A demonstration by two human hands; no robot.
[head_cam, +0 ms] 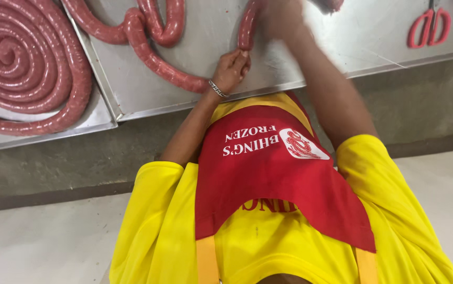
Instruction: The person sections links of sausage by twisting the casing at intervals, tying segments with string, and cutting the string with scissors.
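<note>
My left hand (232,68) is pinched shut on the long red sausage rope (153,63), fingertips closed on it right where one stretch ends and the short upright link (247,29) above begins; a silver bracelet (217,88) sits on that wrist. My right hand (282,18) is up at the top edge, blurred, laid against the upper part of that same link, and I cannot tell whether its fingers are closed on it or only resting there. The rope runs away from my left hand across the steel tray (353,42), curving up into loops near the top edge. On the next tray (92,118), just beside this one, lies a big flat sausage coil (24,63). Red-handled scissors (429,26) lie well apart, near the far corner by my right arm. Below, my red apron (274,179) hangs over my yellow shirt (158,226).
</note>
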